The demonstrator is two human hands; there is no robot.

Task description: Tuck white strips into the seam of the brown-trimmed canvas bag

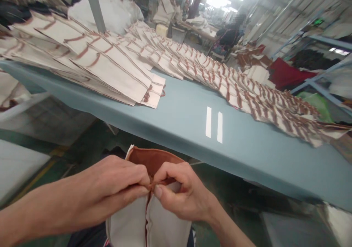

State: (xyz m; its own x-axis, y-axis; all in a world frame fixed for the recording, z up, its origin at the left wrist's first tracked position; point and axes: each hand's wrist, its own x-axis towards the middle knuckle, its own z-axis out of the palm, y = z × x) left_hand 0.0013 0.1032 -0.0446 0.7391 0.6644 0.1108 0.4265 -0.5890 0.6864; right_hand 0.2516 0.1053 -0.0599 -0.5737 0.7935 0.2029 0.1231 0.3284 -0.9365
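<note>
A cream fabric piece with a brown inner lining and a brown seam down its middle is held low in front of me. My left hand pinches the brown edge at the top of that seam, thumb against fingers. From the other side, my right hand pinches the same edge between thumb and forefinger, its fingertips almost touching the left ones. The fingers cover the exact spot they grip. Behind the hands, the brown lining shows as a curved opening.
A long blue-covered table runs across ahead. On it lie a stack of cream pieces with brown trim, overlapping rows of similar pieces and two white strips. A person sits farther back. Blue shelving stands right.
</note>
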